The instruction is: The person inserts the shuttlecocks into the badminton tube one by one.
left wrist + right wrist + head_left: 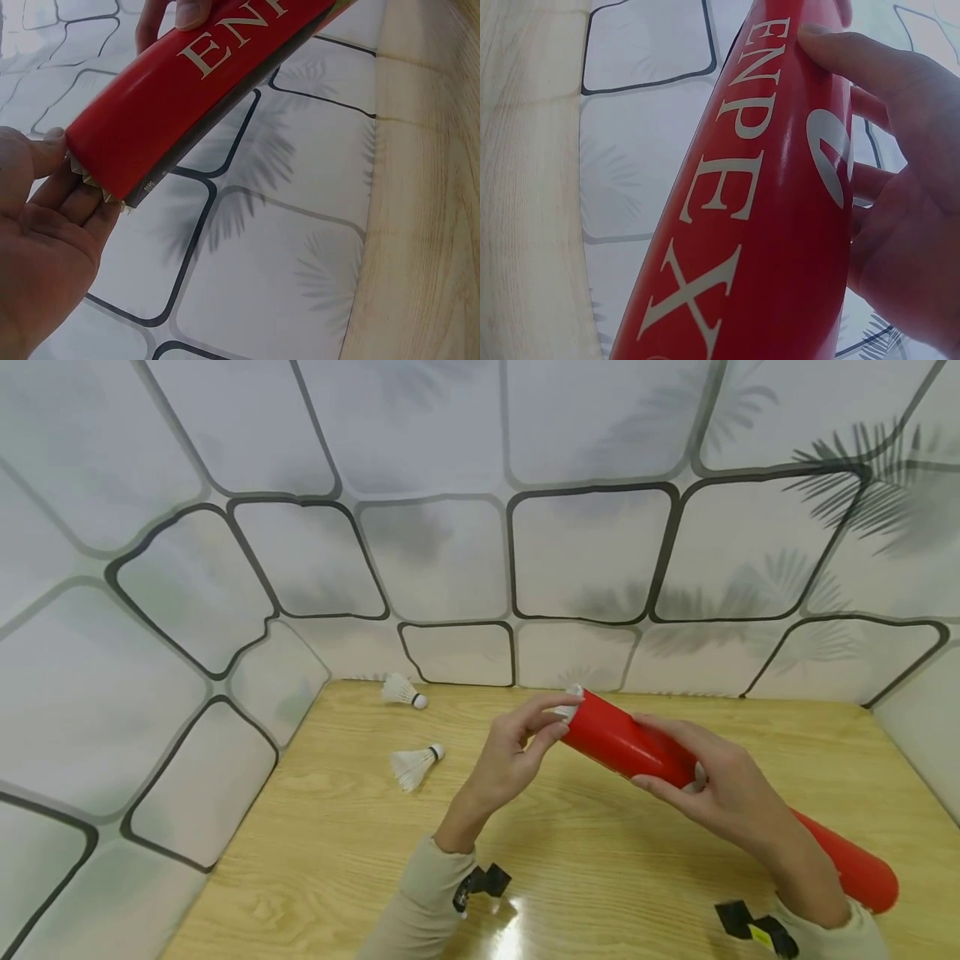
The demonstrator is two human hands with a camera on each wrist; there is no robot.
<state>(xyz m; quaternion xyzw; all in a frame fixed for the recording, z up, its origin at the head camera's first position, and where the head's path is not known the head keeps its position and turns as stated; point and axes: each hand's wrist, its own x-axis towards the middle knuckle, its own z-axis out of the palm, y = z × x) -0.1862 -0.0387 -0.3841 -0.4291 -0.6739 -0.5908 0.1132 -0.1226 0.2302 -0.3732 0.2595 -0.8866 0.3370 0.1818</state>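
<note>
A long red shuttlecock tube (pixel 622 735) with white ENPEX lettering is held tilted above the table, its mouth up and to the left. My right hand (pixel 727 785) grips it around the middle; in the right wrist view its thumb (pixel 825 49) lies on the red surface. At the mouth, my left hand (pixel 513 752) pinches the white feathers of a shuttlecock (pixel 567 708), most of which is hidden inside the tube. In the left wrist view the fingers lie against the feather edges (pixel 94 184). Two white shuttlecocks (pixel 401 691) (pixel 414 767) lie on the table, left of my left hand.
The light wood table (pixel 315 860) meets a patterned wall covering (pixel 435 560) at the back and left side. Dark wrist cameras (pixel 480 885) sit at both sleeves. The tube's lower end (pixel 862 868) extends past my right wrist.
</note>
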